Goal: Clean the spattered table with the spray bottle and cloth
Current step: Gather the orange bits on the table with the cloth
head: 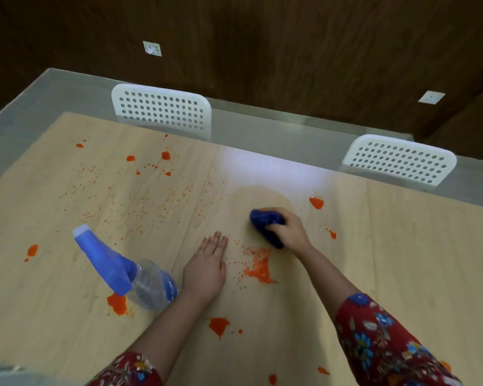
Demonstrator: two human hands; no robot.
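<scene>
Your right hand (pixel 289 228) is clamped on the cloth (pixel 265 224): fingers curled over the top of a bunched, dark blue wad that sits on the worktop (pixel 388 260), right of centre.

Your left hand (pixel 207 263) lies palm down on the worktop, fingers straight and close together, holding nothing.

The spray bottle (pixel 126 271) is just beside your left wrist, on its outer side. Blue trigger head points toward the far left; clear body nearer you. You cannot tell from this angle whether it stands or lies.

Orange spatter covers much of the light wood surface. The largest smear (pixel 258 268) lies between your two hands, nearer you than the cloth. A blot (pixel 316 202) sits just beyond and right of the cloth. Fine specks spread across the left half, with bigger blots near the bottle and along the near edge.

A pale sheen (pixel 262 168) marks the surface beyond the cloth.

Two white perforated chair backs (pixel 162 110) (pixel 399 158) stand at the far edge. Both sleeves (pixel 385 344) are red with a floral print.
</scene>
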